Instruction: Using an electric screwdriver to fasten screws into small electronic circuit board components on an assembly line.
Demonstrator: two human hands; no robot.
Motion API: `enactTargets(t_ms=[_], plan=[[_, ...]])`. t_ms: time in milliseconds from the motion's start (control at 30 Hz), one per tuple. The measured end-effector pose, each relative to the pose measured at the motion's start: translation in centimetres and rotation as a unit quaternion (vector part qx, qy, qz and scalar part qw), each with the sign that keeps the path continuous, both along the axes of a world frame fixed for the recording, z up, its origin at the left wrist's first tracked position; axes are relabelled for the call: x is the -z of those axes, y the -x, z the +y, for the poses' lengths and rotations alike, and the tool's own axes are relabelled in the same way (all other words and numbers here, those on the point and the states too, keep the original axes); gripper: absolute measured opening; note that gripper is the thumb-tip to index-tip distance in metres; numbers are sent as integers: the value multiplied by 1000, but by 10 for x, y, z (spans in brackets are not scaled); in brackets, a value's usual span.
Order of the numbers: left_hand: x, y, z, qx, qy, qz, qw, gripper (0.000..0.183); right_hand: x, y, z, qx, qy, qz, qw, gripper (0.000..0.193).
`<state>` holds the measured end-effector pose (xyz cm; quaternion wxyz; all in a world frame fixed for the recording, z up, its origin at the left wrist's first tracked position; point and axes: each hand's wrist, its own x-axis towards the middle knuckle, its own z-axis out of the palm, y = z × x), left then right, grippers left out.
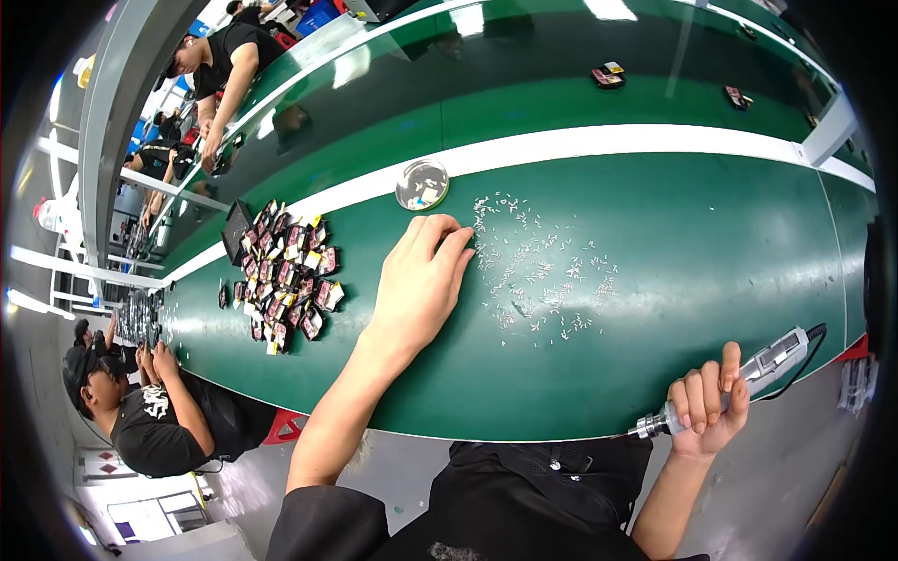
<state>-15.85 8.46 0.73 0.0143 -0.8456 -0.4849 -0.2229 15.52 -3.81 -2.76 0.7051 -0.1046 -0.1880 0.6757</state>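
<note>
Screwdriver (774, 362), powered type: located at the lower right of my head view, at the near edge of the green worktable (730, 280), gripped in the right hand (703, 411). Housing: light grey, roughly cylindrical, with a dark inset panel near its rear end. Front section: paler and translucent-looking, partly covered by the fingers. Nose: bright stepped metal, pointing left and slightly toward the lower edge of my view. I note that 1 black cord (798, 377) curves out of the rear end, which points up and to the right.

Right fingers: clamped around the screwdriver, index finger straighter than the others.

Left hand (421, 280): positioned over the middle of the worktable, back of the hand upward, thumb and index fingertips close together at the left border of the scattered slivers (538, 271). I cannot tell whether the 2 tips touch or pinch a sliver.

Slivers: short, thin, whitish to silvery, lying loosely in many directions; too small for me to resolve their exact form.

Just beyond the left hand, I see 1 round dish (421, 174) holding small pale pieces. Left of the left hand: 1 heap of black modules (285, 271) with reddish, yellow and white parts, against 1 black tray (238, 230).
</note>
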Motion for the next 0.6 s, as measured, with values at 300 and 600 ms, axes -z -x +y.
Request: enactTargets(t_ms=[300, 600], plan=[[3, -5, 19, 50, -44, 90, 994, 12, -1, -5, 0, -15, 5, 21, 1000, 22], [13, -2, 9, -38, 35, -46, 998, 13, 0, -4, 1, -20, 2, 14, 1000, 22]])
